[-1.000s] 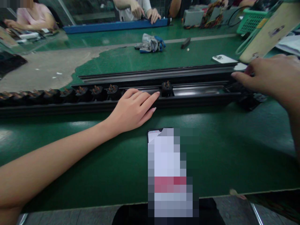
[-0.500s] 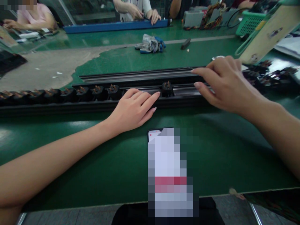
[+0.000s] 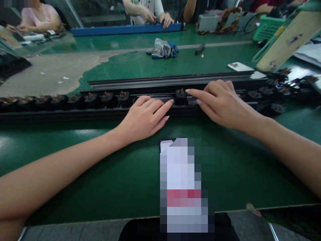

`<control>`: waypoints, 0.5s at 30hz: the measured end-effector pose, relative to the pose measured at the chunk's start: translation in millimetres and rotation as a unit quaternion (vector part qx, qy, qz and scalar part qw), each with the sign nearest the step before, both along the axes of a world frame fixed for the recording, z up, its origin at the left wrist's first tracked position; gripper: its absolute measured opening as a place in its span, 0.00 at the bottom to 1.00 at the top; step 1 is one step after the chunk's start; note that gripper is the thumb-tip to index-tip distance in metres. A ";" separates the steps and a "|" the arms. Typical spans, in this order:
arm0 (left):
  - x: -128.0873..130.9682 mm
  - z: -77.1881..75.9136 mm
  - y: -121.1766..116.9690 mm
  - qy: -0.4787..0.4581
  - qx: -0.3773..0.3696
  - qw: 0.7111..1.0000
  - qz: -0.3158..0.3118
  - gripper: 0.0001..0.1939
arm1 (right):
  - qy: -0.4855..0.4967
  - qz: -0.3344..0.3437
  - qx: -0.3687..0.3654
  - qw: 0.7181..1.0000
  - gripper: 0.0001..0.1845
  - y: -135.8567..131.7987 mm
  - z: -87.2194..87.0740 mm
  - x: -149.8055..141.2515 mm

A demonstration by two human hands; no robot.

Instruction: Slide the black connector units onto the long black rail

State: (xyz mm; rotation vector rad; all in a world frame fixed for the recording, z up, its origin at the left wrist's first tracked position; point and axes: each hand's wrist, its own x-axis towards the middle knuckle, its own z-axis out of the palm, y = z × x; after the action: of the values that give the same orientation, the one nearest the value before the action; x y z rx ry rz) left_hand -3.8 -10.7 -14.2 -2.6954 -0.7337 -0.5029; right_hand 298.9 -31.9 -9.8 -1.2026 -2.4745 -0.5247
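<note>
A long black channel-shaped rail (image 3: 105,113) lies across the table, with several black socket modules (image 3: 91,99) seated in its left part, copper-coloured contacts upward. One separate black socket module (image 3: 180,97) sits in the rail between my hands. My left hand (image 3: 146,117) lies over the rail, fingers stretched out, its index fingertip close to that module's left side. At the module's right side is my right hand (image 3: 220,103), index finger and thumb apart. The index fingertip is at the module's upper right edge; whether it presses there I cannot tell.
Loose black modules (image 3: 278,90) are heaped at the right. A phone (image 3: 163,145) lies in front of me, a white phone (image 3: 239,67) behind the rail. Farther back are gloves (image 3: 163,48), a blue bar (image 3: 125,30) under another person's hands, and a green basket (image 3: 269,28).
My right hand has moved left along the rail to the separate module, uncovering the white phone. My left hand stays in place over the rail. The whole view has shifted slightly.
</note>
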 end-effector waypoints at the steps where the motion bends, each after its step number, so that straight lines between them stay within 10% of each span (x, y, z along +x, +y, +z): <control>1: 0.1 -0.1 -0.1 0.000 0.002 1.000 0.000 0.26 | 0.007 0.003 0.001 1.000 0.29 -0.3 -2.1 -2.7; 15: 0.1 -0.5 -0.5 0.002 0.009 1.000 0.006 0.25 | 0.025 0.033 -0.012 0.999 0.35 0.2 -7.9 -13.1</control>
State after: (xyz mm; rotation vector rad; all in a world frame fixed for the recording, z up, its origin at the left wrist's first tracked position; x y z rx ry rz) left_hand -3.7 -11.2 -14.7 -2.6740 -0.7391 -0.4975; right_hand 285.8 -31.7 -17.7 -1.1258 -2.4749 -0.4444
